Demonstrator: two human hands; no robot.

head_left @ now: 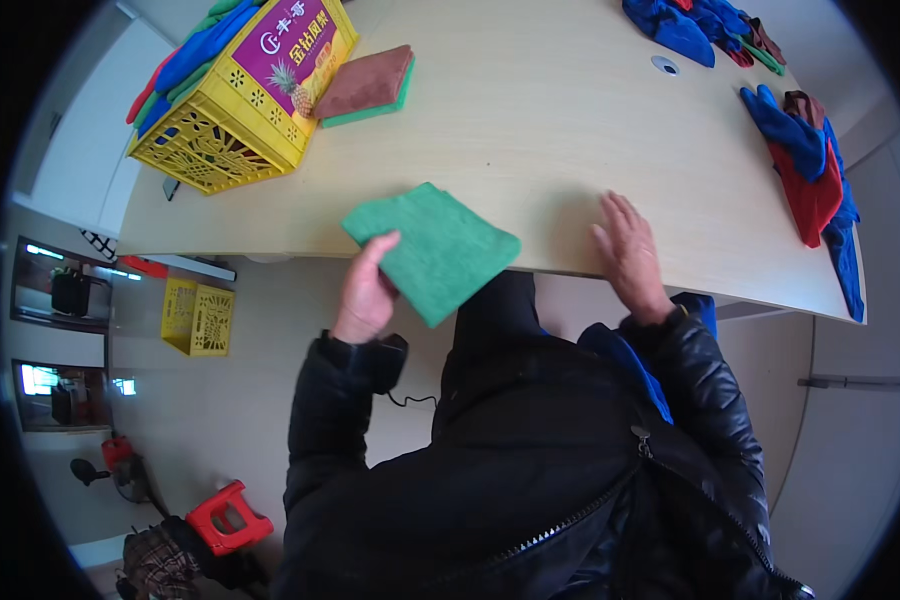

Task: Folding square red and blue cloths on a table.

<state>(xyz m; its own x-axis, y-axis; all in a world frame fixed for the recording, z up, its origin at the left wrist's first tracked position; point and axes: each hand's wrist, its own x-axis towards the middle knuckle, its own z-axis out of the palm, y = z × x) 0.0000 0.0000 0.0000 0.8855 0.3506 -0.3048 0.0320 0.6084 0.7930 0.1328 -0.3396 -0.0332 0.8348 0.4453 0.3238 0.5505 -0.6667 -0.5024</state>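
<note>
My left hand [366, 292] grips a folded green cloth [438, 248] by its left side, thumb on top and the other fingers hidden beneath. The cloth is a flat square tilted over the table's front edge. To the right, my right hand [630, 250] hovers at the table edge with its fingers extended and nothing in it. Farther off on the left, a folded brown cloth [367, 82] lies on a folded green one [398, 106], against a yellow plastic crate [210, 150] that holds several folded blue, green and red cloths [195, 62].
Loose blue, red and brown cloths lie crumpled along the pale table's [530, 120] right side, including a red one [808, 195], and at its far right corner [685, 30]. Another yellow crate [198, 316] and a red plastic stool [228, 517] stand on the floor at left.
</note>
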